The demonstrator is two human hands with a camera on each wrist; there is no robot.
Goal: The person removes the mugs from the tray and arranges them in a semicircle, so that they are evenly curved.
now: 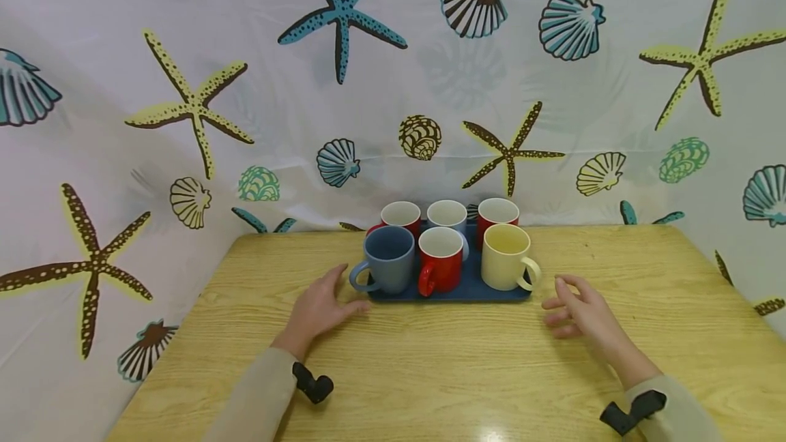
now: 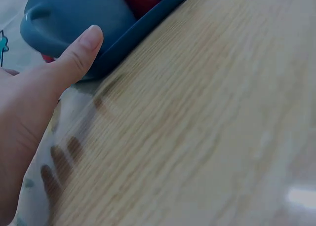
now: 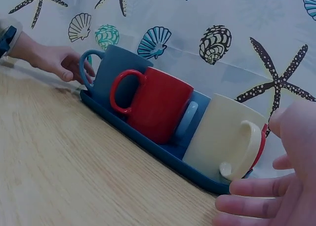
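Note:
A dark blue tray [image 1: 454,297] carries several mugs in two rows. In front are a dark blue mug [image 1: 393,270], a red mug [image 1: 445,271] and a cream mug [image 1: 499,266]. Behind them stand a light blue mug [image 1: 447,213] and two more red ones, partly hidden. My left hand [image 1: 318,309] is at the tray's left end, fingers loosely extended, with the thumb close by the dark blue mug's handle. To the right of the cream mug's handle [image 3: 247,149] my right hand [image 1: 582,314] hovers, fingers spread and holding nothing.
The tray is on a light wooden table [image 1: 442,367], near its back edge. A white cloth [image 1: 381,101] printed with starfish and shells hangs behind the table and along both sides. A black wrist mount [image 1: 313,382] sits on each beige sleeve.

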